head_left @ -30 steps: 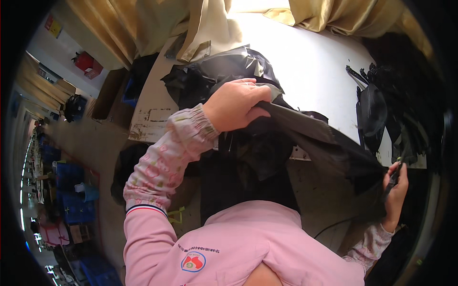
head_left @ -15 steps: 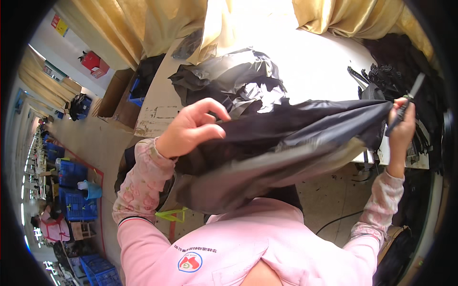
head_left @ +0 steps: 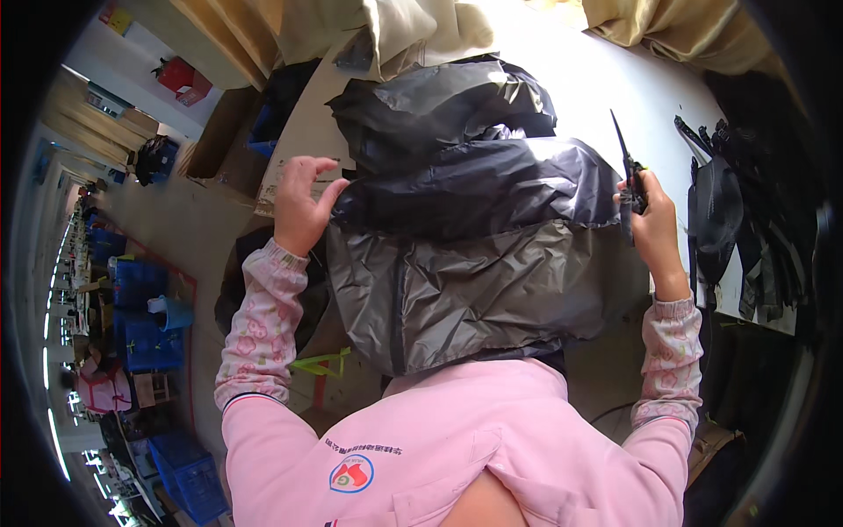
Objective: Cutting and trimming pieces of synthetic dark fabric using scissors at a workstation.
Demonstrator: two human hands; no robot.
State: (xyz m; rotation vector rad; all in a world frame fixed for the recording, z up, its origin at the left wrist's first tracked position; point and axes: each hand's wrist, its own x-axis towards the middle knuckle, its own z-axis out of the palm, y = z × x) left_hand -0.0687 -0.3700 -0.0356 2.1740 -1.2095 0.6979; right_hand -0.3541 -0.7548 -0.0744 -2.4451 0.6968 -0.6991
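A dark grey and black sheet of thin, shiny fabric [head_left: 492,272] lies spread over the table's near edge and hangs toward my body, with seams and creases showing. At its left edge is my left hand [head_left: 301,206], thumb apart from the fingers, nothing seen in it; whether the thumb touches the cloth I cannot tell. My right hand [head_left: 657,224] is closed around dark scissors [head_left: 629,180], their pointed blade upward, beside the fabric's right edge. Beyond the sheet lies a crumpled heap of similar fabric [head_left: 439,110].
The white table [head_left: 606,79] stretches back to gold curtains [head_left: 676,31]. Black straps and pieces [head_left: 720,206] lie at its right. On the left are a cardboard box [head_left: 224,132], blue crates [head_left: 145,329] and a red box [head_left: 183,79]. Yellow-green strips [head_left: 320,362] are beside my left arm.
The fabric, raised and stretched sideways before, now lies flatter with its grey side facing up. My right hand has come inward and off the fabric's corner, still with the scissors; the left shifted slightly left.
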